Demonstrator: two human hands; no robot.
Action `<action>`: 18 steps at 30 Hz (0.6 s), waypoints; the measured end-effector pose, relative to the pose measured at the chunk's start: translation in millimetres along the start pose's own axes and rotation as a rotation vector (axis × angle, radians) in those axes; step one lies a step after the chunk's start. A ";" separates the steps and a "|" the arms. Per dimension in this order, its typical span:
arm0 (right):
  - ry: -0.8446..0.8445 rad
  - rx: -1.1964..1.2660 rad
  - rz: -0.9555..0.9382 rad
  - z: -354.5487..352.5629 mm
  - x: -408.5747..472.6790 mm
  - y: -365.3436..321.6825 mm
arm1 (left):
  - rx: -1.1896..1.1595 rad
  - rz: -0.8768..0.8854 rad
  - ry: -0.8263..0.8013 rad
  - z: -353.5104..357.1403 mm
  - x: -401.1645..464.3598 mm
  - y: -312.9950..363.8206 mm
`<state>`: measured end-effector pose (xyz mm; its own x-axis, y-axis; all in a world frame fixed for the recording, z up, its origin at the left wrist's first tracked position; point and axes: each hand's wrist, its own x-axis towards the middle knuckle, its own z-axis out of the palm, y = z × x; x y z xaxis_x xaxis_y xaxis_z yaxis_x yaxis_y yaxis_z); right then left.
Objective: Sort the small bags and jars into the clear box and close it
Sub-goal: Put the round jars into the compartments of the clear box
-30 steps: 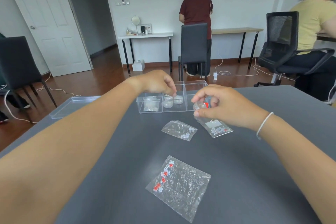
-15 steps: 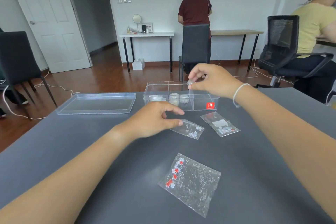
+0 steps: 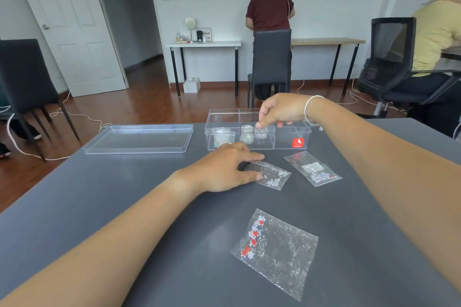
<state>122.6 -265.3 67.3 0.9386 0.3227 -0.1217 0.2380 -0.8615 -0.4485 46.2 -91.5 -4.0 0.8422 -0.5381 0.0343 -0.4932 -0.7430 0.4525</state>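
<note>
The clear box [image 3: 287, 143] with a red sticker stands open at the far side of the grey table. Its middle compartment holds small clear jars [image 3: 247, 132]. My right hand [image 3: 282, 111] reaches into that compartment, fingertips pinching a jar [image 3: 261, 133]. My left hand [image 3: 224, 169] lies on the table with thumb and fingers closed on the edge of a small clear bag [image 3: 272, 176] of beads. A second small bag [image 3: 313, 169] lies to its right. A larger bag [image 3: 274, 252] with red and white flowers lies nearer to me.
The box's clear lid [image 3: 139, 138] lies flat to the left of the box. Dark chairs [image 3: 22, 82] stand around the table. Two other people are in the room, one standing at a far desk [image 3: 204, 43], one seated at the right.
My right hand has lowered the jar from above the box into the middle compartment. My left hand has slid right onto the small bag and closed on its edge.
</note>
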 end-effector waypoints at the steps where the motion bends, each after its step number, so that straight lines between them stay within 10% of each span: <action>1: -0.021 -0.021 0.010 -1.5 2.1 -1.3 | -0.003 0.000 -0.008 -0.6 0.3 -0.2; 18: -0.199 -0.178 0.104 -6.2 18.1 -14.4 | -0.087 0.020 -0.022 -3.9 -4.5 -1.4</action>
<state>137.8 -249.5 77.0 0.8972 0.2844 -0.3379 0.1996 -0.9435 -0.2644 44.0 -86.5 -1.3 0.8270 -0.5616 0.0248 -0.4880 -0.6954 0.5275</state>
